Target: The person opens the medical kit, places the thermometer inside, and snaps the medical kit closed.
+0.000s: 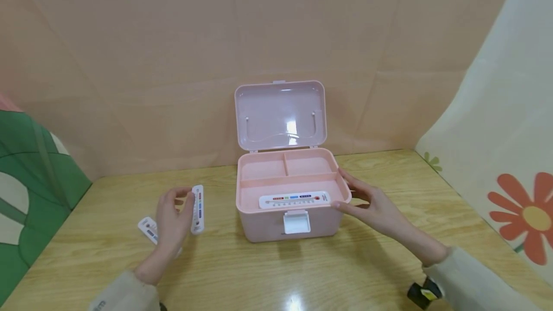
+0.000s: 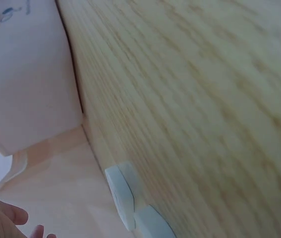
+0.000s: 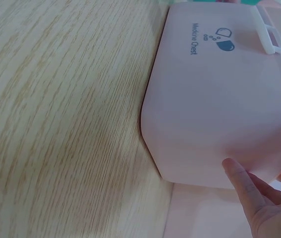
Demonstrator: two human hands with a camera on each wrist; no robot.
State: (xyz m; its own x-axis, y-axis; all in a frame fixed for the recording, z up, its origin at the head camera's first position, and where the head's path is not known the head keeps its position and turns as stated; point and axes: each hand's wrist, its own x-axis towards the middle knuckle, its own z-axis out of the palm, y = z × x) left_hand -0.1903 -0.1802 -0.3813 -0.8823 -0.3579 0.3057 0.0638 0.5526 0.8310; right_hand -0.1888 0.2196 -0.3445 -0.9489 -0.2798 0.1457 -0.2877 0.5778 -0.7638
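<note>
Cream cloth covers both forearms nearest the camera, the right sleeve [image 1: 479, 282] above a black device [image 1: 425, 293] with a yellow patch. On the wood-grain table [image 1: 242, 277], a white thermometer card [image 1: 148, 228] lies aslant, partly hidden by the left hand [image 1: 173, 215]. That hand's fingers bend beside a second thermometer card [image 1: 197, 212]; whether they pinch its edge, I cannot tell. To the right, the right hand [image 1: 376, 205] grips the corner of a pink medicine chest [image 1: 264, 228], thumb at the front, fingers along the side. Behind its white latch [image 1: 296, 223], a third thermometer card [image 1: 295, 200] rests lengthwise in the front compartment; a divider [image 1: 285, 164] splits the rear into two. Beyond rises the open lid [image 1: 270, 114], then a tan backdrop [image 1: 276, 23].
</note>
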